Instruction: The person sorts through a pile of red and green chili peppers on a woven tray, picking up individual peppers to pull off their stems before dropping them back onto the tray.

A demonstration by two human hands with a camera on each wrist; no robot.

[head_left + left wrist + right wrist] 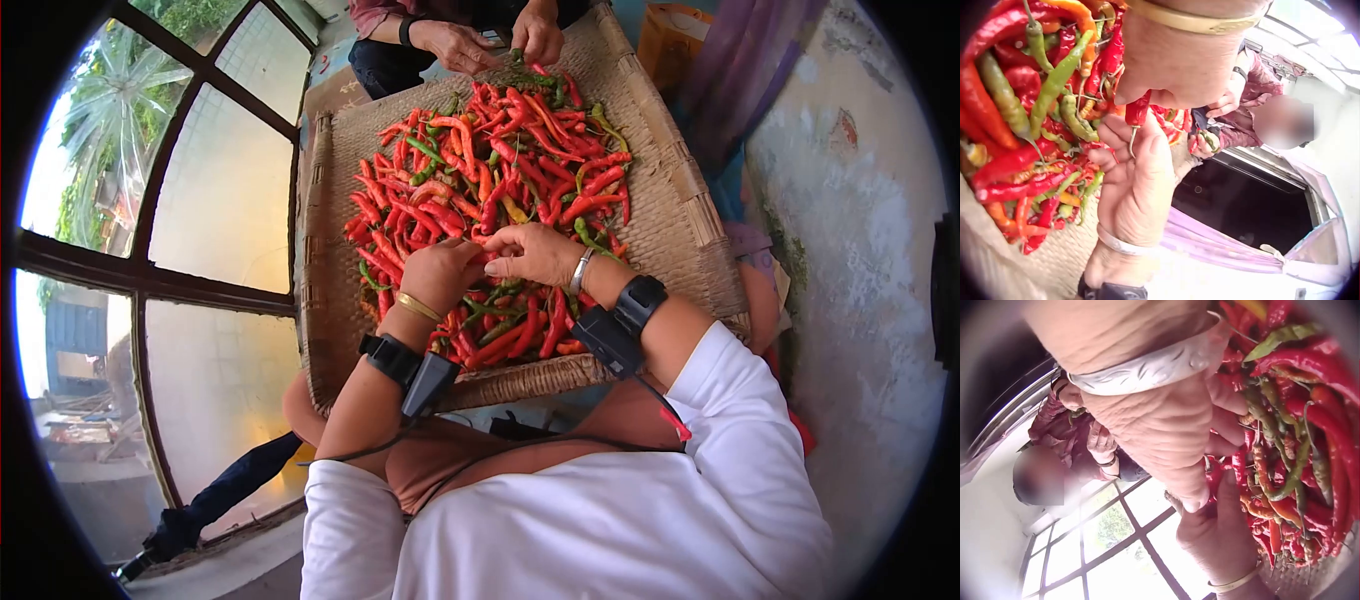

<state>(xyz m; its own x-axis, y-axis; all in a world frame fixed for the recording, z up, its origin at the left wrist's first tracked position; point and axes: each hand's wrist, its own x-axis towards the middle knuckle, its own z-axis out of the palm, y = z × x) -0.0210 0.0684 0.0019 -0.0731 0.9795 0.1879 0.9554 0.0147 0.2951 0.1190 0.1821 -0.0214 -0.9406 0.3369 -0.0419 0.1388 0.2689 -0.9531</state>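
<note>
My left hand (440, 272) pinches a red chili pepper (1137, 111), whose pale stem points toward my other palm in the left wrist view. Close against it is my right hand (540, 255), palm turned to the pepper, with thumb and fingers loosely spread around the stem. In the right wrist view the two thumbs almost meet, and part of the red pepper shows between the hands. Beneath both hands spreads a heap of chili peppers (500, 180), mostly red with some green and orange, on a large woven tray (670, 200).
Across the tray sits another person, whose hands (455, 45) work at a green pepper (517, 55). Framed windows (220, 180) stand at the left, a dark folded umbrella (225, 490) below them. A stained wall (860, 250) and purple curtain (740, 80) are at the right.
</note>
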